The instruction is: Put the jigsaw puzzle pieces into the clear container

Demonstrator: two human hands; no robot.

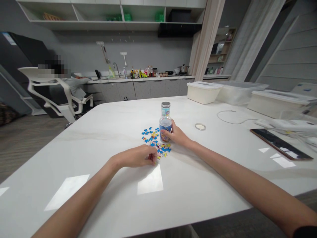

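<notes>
Wrapped round an open, clear-topped can with a blue picture [165,127], my right hand [175,135] holds it upright at the table's middle. Loose jigsaw puzzle pieces [146,134], mostly blue with some yellow and pink, lie in a heap left of the can and in front of it. At the near edge of this heap, my left hand [146,155] has its fingers curled into a pinch. A speck of yellow shows at its fingertips, but what they hold is too small to make out. Just behind the held can stands another can [165,108] with a silver lid.
A round ring-shaped lid [200,126] lies on the white table [119,129] to the right. Farther right are a white cable [223,120], a dark tablet [279,143] and lidded plastic boxes [203,92]. A person sits in a white chair [49,89] beyond the table.
</notes>
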